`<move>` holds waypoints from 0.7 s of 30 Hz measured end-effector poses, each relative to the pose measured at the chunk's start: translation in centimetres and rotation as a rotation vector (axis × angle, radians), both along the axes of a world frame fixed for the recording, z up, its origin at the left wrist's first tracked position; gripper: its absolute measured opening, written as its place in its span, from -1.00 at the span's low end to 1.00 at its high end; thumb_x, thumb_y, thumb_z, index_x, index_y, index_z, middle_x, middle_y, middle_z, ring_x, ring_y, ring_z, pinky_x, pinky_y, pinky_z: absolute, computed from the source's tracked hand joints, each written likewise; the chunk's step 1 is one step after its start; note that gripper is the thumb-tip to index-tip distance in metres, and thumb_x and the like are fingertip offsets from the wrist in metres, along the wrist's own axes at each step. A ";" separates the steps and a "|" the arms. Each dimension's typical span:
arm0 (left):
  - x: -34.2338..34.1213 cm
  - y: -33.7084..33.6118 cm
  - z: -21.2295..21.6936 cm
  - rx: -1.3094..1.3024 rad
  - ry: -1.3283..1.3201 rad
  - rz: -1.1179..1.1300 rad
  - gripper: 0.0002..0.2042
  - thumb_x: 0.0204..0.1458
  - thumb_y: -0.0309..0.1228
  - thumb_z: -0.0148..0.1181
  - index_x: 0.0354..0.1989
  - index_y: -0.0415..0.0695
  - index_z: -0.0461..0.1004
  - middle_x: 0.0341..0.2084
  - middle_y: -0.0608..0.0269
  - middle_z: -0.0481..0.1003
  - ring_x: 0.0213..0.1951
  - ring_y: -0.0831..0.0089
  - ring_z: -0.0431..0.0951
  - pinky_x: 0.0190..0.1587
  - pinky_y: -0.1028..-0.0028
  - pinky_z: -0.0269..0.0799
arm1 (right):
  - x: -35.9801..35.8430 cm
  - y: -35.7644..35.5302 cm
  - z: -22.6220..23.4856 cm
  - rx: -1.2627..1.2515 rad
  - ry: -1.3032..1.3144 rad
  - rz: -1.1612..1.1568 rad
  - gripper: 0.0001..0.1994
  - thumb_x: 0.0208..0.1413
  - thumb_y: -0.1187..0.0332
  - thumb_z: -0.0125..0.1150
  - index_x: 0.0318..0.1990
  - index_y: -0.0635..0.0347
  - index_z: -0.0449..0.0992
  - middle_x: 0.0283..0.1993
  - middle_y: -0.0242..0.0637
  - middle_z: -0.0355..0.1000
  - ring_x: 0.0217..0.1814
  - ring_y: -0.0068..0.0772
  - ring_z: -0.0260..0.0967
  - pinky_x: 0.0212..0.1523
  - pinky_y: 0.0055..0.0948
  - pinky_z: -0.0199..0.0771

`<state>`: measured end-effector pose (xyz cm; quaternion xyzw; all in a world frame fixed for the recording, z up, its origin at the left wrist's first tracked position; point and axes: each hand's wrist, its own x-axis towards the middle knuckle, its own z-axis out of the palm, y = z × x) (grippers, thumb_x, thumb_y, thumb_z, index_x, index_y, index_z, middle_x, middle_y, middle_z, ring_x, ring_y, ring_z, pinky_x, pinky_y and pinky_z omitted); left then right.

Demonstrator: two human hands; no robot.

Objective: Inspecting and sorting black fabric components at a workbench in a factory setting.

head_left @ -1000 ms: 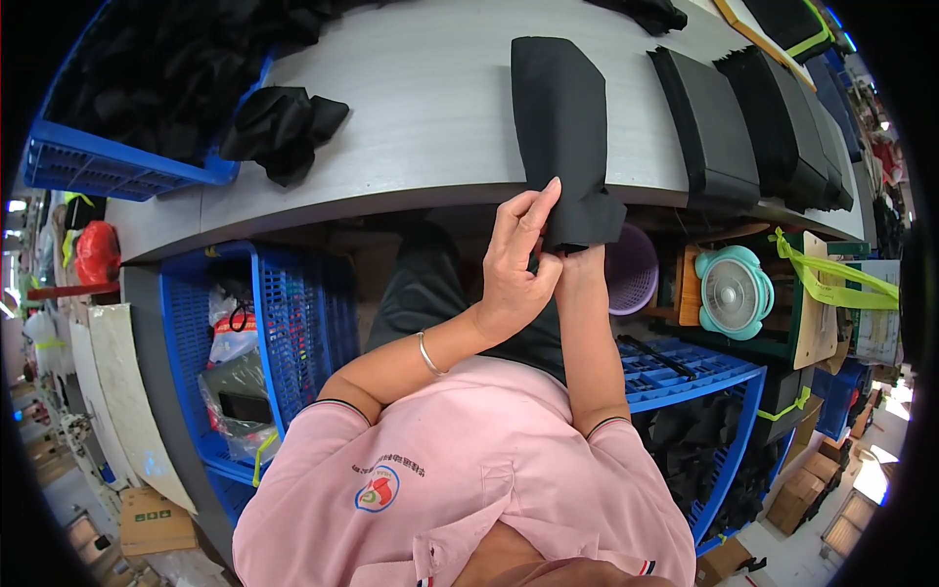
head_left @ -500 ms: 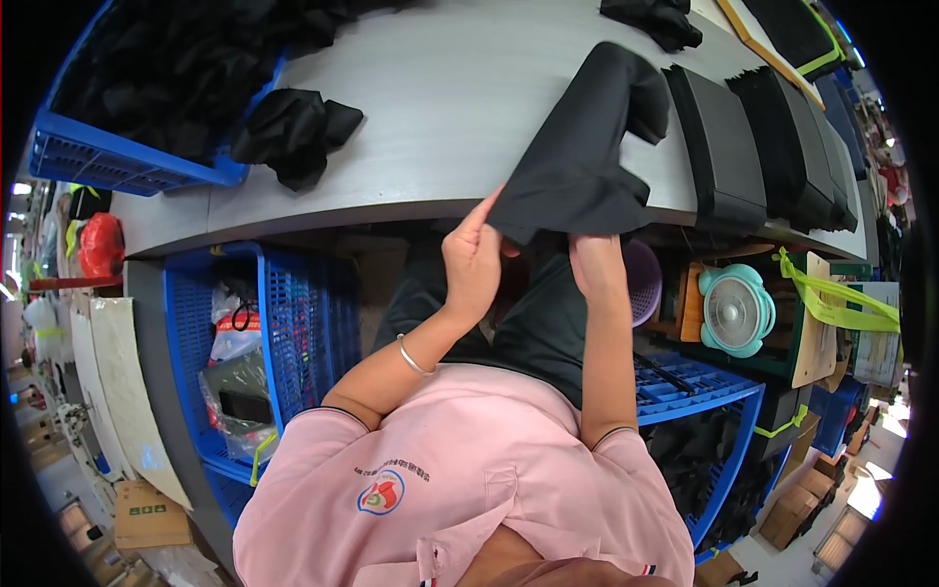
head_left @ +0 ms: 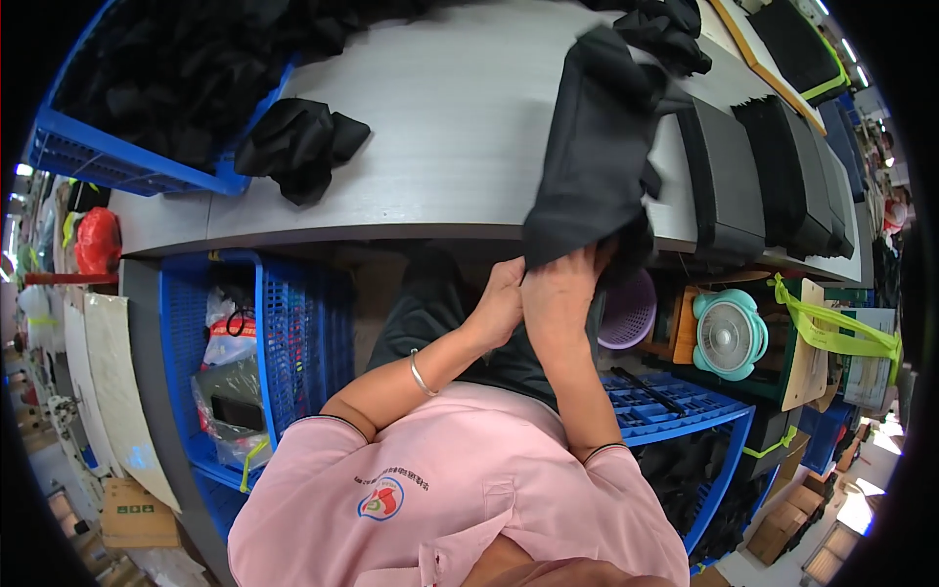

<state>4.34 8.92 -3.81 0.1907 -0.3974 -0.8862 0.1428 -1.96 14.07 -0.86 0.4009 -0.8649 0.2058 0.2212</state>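
Observation:
A black piece of cloth (head_left: pixel 597 147) hangs half off the front edge of the grey table (head_left: pixel 460 127), its far end lying on the tabletop. My left hand (head_left: pixel 501 301) and my right hand (head_left: pixel 559 293) are pressed close together, both gripping the cloth's lower edge just below the table's rim. A thin bangle sits on my left wrist. To the right of the cloth, stacks of folded black pieces (head_left: pixel 724 181) lie in a row on the table.
A crumpled black cloth (head_left: pixel 298 145) lies on the table at left. A blue crate (head_left: pixel 127 161) full of black fabric stands at the far left. Under the table are blue crates (head_left: pixel 284 333), a purple basket (head_left: pixel 631 313) and a teal fan (head_left: pixel 729 333).
The cloth, first a narrow folded strip, has spread out and slid toward me over the table edge. My hands dropped lower and came together on its bottom edge.

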 end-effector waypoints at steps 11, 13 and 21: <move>0.2 -2.2 -4.4 0.061 -0.213 -0.161 -0.76 0.18 -0.45 0.08 -0.06 -0.34 0.47 -0.24 0.16 0.56 -0.25 0.52 0.56 -0.18 0.49 0.49 | -3.5 -1.3 -3.6 0.284 -0.265 0.039 -0.74 0.14 0.18 0.18 -0.09 0.06 0.56 -0.10 -0.15 0.43 0.04 0.06 0.33 0.01 0.14 0.27; 2.0 -2.0 -3.8 0.030 -0.222 -0.231 -0.65 0.14 -0.46 0.15 0.10 -0.29 0.37 -0.03 0.12 0.47 -0.12 0.56 0.50 -0.15 0.51 0.47 | -2.7 -1.0 -2.7 0.268 -0.224 -0.030 -0.75 0.21 0.16 0.12 -0.03 -0.02 0.54 -0.08 -0.20 0.49 0.05 0.01 0.35 0.04 0.27 0.19; 2.9 -4.9 -1.8 -1.172 -0.176 0.347 -0.71 0.04 -0.65 0.20 -0.02 -0.27 0.50 -0.18 0.25 0.49 -0.29 0.54 0.49 -0.30 0.54 0.43 | -0.5 0.3 -3.8 0.354 -0.193 0.090 -0.77 0.09 0.20 0.19 -0.14 0.03 0.58 -0.09 -0.30 0.45 0.02 -0.09 0.34 0.03 0.15 0.22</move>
